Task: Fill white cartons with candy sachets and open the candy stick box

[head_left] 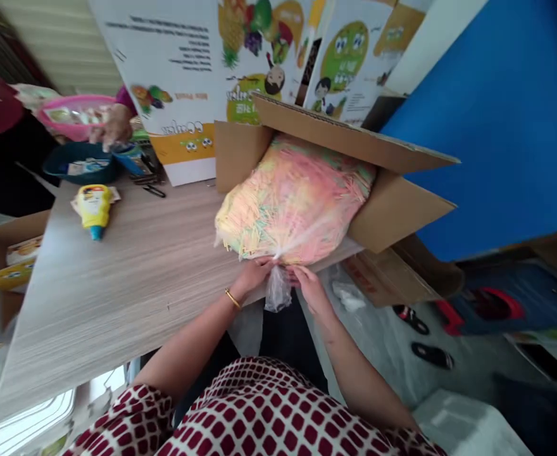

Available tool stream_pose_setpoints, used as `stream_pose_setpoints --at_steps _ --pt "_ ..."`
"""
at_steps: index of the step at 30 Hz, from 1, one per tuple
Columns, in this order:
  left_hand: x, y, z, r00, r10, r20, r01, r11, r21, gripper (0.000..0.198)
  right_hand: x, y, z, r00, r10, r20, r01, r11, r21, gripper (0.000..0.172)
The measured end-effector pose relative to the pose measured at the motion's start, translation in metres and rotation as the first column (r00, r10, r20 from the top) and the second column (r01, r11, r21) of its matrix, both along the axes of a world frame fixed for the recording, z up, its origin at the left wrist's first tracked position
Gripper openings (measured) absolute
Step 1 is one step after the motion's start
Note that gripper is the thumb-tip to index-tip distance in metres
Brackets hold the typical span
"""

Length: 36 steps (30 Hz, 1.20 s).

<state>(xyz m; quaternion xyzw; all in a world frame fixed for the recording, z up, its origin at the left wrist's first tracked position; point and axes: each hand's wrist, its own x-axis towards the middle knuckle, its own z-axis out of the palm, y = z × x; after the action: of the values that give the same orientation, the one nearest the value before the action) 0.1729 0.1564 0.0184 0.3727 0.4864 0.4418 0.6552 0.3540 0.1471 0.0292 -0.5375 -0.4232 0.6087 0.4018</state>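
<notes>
The only view comes from a camera worn on the person's head, looking forward and steeply down past the checked blouse (254, 411) to the left hand (254, 275) and right hand (309, 288). It sits close above the surface (117, 272), rolled so the near edge runs diagonally across the frame.

Glossy plastic bag (277, 290), matt cardboard carton (354, 136)

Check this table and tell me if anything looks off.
The plastic bag of pastel shreds stands out: it bulges well out of the open cardboard box, looking too big for it, at the edge of the table. The left hand and right hand bunch its neck.
</notes>
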Motion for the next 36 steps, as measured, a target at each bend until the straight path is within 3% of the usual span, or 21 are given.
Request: stream_pose_setpoints --at_steps 3,7,9,11,14,16,19,22,27,31,36 --pt "0.001 -0.002 0.003 1.000 -0.016 0.002 0.017 1.000 -0.010 0.031 -0.010 0.000 -0.003 0.996 0.023 0.084 -0.027 0.998 0.049 0.041" --pt "0.003 -0.004 0.004 0.999 -0.002 -0.036 0.002 1.000 -0.007 0.037 -0.027 -0.001 -0.005 0.958 0.212 0.191 -0.232 0.968 0.090 0.033" --pt "0.004 -0.004 0.004 0.996 0.000 -0.086 0.000 1.000 0.006 0.038 -0.029 -0.001 -0.007 0.937 0.244 0.252 -0.266 0.962 0.057 0.029" --pt "0.004 -0.005 0.005 0.992 -0.003 -0.123 0.006 1.000 0.018 0.039 -0.025 -0.002 -0.007 0.924 0.211 0.319 -0.233 0.972 0.032 0.024" --pt "0.006 -0.006 0.010 0.996 -0.024 -0.082 0.020 0.999 -0.039 0.041 -0.015 -0.005 -0.005 0.917 0.078 0.391 -0.127 0.987 0.102 0.027" --pt "0.006 -0.006 0.014 0.999 -0.042 -0.014 0.041 0.996 -0.080 0.042 -0.010 -0.008 -0.003 0.938 0.060 0.343 -0.104 0.988 0.111 0.032" --pt "0.004 -0.006 0.018 0.996 -0.084 0.020 0.085 0.995 -0.045 0.041 -0.004 -0.010 0.000 0.986 0.165 -0.007 -0.165 0.986 -0.021 0.043" --pt "0.000 -0.004 0.021 0.991 -0.131 -0.038 0.130 0.991 -0.007 0.041 -0.001 -0.008 0.002 0.946 0.183 -0.268 -0.226 0.964 -0.139 0.054" --pt "-0.004 -0.001 0.019 0.940 -0.096 -0.326 0.121 0.991 0.056 0.043 -0.017 -0.013 -0.005 0.914 0.348 -0.211 -0.378 0.916 -0.130 0.042" --pt "-0.006 -0.002 0.015 0.884 -0.057 -0.464 0.105 0.991 0.079 0.042 -0.038 -0.028 -0.014 0.944 0.248 -0.218 -0.288 0.942 -0.174 0.032" --pt "-0.010 0.003 0.011 0.820 -0.105 -0.562 0.146 0.989 0.028 0.045 -0.044 -0.030 -0.021 0.964 0.199 -0.177 -0.232 0.954 -0.188 0.031"
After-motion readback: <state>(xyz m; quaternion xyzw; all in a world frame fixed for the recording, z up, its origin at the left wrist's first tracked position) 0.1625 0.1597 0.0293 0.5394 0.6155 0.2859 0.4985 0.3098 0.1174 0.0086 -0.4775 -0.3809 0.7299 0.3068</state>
